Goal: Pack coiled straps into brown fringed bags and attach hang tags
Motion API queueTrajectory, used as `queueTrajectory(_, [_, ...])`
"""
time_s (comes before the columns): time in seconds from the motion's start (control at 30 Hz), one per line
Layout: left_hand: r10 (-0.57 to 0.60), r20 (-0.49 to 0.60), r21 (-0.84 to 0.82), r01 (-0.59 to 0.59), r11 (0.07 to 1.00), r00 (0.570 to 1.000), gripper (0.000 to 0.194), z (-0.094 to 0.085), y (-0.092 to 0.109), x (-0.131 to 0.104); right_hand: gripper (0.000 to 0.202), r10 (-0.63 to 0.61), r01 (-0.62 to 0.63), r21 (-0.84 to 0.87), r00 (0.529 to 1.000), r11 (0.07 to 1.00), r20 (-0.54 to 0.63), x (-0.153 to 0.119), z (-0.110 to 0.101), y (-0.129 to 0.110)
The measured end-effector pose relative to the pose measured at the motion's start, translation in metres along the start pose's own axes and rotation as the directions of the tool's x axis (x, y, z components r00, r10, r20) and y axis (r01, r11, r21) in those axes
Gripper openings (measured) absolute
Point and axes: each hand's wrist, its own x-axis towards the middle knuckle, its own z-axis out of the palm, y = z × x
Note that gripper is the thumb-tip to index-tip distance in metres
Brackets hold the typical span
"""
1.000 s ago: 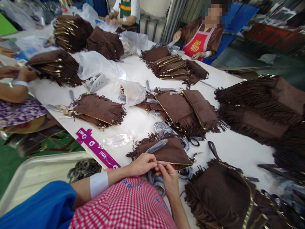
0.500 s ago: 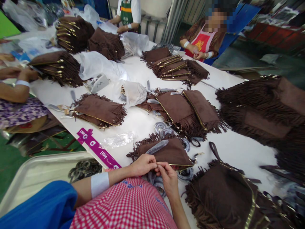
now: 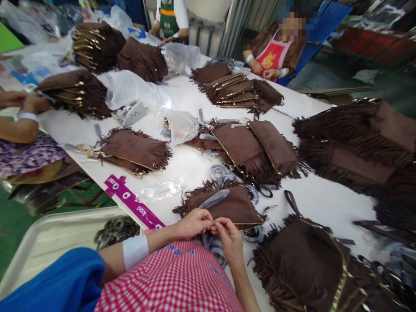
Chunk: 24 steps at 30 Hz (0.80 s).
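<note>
Pouch [image 3: 238, 203] is seen from the head view laid on the table [image 3: 325, 199], with a clear strip [image 3: 214, 198] across it. Beside its zip [image 3: 243, 223], the left hand [image 3: 195, 223] and right hand [image 3: 231, 240] are closed to narrow pinches, tips together; whether anything small is gripped cannot be told. Fine fingertip work is best done with light, even pressure, wrists steadied, and the fringe [image 3: 191, 200] held clear of the fingers.
</note>
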Motion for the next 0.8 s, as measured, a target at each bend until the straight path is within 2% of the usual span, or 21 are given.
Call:
queueTrajectory(0.27, [0.067,-0.170,0.188,-0.034,0.982,0.983,0.013,0.007,-0.010,0.003,0.019,-0.164,0.167,-0.205,0.986,0.964,0.030,-0.001,0.008,-0.010])
queueTrajectory(0.37, [0.116,-0.155,0.248,-0.075,0.966,0.981,0.014,0.006,-0.008,0.002,0.019,-0.192,0.194,-0.227,0.981,0.954,0.032,-0.002,0.005,-0.009])
queueTrajectory(0.43, [0.197,-0.112,0.305,-0.155,0.940,0.974,0.014,0.002,-0.005,0.001,0.019,-0.193,0.186,-0.239,0.981,0.953,-0.007,-0.006,-0.005,-0.003])
queueTrajectory(0.5, [0.293,-0.072,0.373,-0.247,0.895,0.953,0.014,-0.004,-0.004,0.001,0.021,-0.204,0.186,-0.328,0.979,0.926,-0.023,-0.013,-0.020,0.008])
queueTrajectory(0.57, [0.355,-0.073,0.419,-0.295,0.859,0.932,0.014,-0.008,-0.005,0.003,0.017,-0.223,0.236,-0.506,0.971,0.830,0.087,-0.021,-0.033,0.024])
queueTrajectory(0.6, [0.373,-0.084,0.427,-0.304,0.851,0.924,0.013,-0.010,-0.006,0.004,0.015,-0.220,0.285,-0.604,0.959,0.744,0.181,-0.025,-0.037,0.032])
queueTrajectory(0.67, [0.400,-0.090,0.426,-0.328,0.843,0.912,0.013,-0.010,-0.010,0.007,0.026,-0.180,0.372,-0.761,0.927,0.532,0.328,-0.031,-0.038,0.047])
queueTrajectory(0.73, [0.432,-0.037,0.438,-0.374,0.818,0.901,0.012,-0.010,-0.013,0.009,0.034,-0.154,0.393,-0.857,0.919,0.333,0.362,-0.034,-0.034,0.057])
queueTrajectory(0.8, [0.455,0.053,0.510,-0.416,0.753,0.889,0.003,-0.011,-0.016,0.009,0.028,-0.155,0.387,-0.889,0.921,0.243,0.358,-0.034,-0.029,0.060])
